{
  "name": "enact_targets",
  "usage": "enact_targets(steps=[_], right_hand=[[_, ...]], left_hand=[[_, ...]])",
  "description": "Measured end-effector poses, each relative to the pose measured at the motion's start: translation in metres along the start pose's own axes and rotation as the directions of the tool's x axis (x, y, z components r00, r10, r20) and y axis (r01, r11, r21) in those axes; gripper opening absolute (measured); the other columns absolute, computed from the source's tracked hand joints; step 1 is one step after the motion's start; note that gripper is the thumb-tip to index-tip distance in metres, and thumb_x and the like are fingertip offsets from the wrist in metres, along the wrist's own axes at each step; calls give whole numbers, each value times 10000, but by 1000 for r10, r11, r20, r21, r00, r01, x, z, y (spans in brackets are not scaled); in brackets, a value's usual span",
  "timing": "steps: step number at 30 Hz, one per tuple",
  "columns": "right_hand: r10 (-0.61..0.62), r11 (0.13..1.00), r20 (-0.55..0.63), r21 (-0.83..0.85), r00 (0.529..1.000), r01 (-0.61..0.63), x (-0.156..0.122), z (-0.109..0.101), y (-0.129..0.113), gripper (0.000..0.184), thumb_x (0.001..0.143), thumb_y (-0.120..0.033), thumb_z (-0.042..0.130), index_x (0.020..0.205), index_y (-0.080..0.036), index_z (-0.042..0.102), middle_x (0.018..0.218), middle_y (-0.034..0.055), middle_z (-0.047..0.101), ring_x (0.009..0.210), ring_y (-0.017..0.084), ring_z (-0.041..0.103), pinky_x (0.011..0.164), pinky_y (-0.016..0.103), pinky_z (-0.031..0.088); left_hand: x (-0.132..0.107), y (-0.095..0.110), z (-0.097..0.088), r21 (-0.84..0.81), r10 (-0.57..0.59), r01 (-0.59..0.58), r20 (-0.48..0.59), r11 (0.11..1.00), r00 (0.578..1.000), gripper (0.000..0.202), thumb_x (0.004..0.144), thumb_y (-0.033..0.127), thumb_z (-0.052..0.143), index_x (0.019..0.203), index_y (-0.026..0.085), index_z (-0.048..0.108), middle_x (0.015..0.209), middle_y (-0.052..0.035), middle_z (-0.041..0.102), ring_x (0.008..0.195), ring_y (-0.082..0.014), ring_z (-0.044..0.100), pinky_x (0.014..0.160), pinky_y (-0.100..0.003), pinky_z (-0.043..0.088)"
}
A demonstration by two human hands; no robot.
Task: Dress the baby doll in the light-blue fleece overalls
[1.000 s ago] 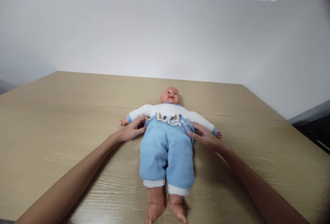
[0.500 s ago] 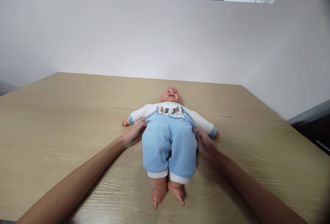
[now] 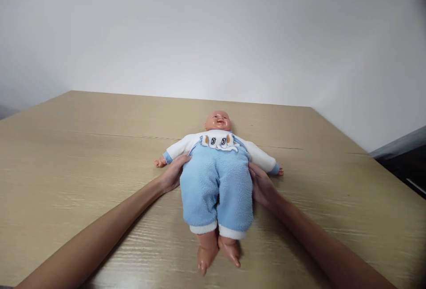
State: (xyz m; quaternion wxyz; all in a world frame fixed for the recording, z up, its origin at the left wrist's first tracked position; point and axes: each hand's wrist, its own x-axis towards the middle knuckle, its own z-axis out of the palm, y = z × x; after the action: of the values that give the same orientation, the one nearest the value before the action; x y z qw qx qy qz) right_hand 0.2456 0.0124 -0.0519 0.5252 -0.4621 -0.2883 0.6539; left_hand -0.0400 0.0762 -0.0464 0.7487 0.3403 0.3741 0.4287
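A baby doll [image 3: 216, 178] lies on its back on the wooden table, head away from me and bare feet towards me. It wears fuzzy light blue overalls with white cuffs over a white top, with an animal face with big eyes on the chest. Both of its arms are spread out to the sides. My left hand [image 3: 175, 173] grips the overalls at the left side of the waist, thumb on top. On the opposite side, my right hand [image 3: 262, 184] holds the waist too. The fingers of both hands are partly hidden behind the doll's body.
The wide wooden table [image 3: 100, 147] extends on all sides of the doll. A white partition wall [image 3: 199, 45] rises at its far edge and along the right. A dark object [image 3: 402, 169] stands beyond the right edge.
The view has tilted slightly downward. The doll's hips and feet have shifted a little, and my left hand's fingers have moved slightly on the waist. Both hands keep their hold.
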Motion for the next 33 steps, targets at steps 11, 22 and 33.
enact_targets(steps=[11,22,33], right_hand=[[-20,999,41,29,999,18,-3,9,-5,480,658,-548,935,1011,-284,745,1099,35,847,1223,339,737,1064,461,610],[28,998,-27,49,999,-26,2,0,-1,535,613,-542,970,1015,-274,740,964,37,843,1103,336,774,1004,469,632],[-115,910,215,-368,970,190,5,-21,-28,416,720,-452,967,1061,-269,814,1287,45,804,1445,332,591,1325,502,342]], left_hand=[[2,1,2,32,105,-108,86,994,991,450,684,493,988,945,192,779,987,-44,764,990,-252,667,862,-308,500],[2,0,-6,149,142,-186,263,971,954,402,872,504,861,1137,215,767,1144,-64,745,1121,-246,653,1018,-310,448],[0,38,-22,614,159,-349,342,708,926,146,900,344,750,931,202,737,954,-37,669,947,-253,558,908,-280,429]])
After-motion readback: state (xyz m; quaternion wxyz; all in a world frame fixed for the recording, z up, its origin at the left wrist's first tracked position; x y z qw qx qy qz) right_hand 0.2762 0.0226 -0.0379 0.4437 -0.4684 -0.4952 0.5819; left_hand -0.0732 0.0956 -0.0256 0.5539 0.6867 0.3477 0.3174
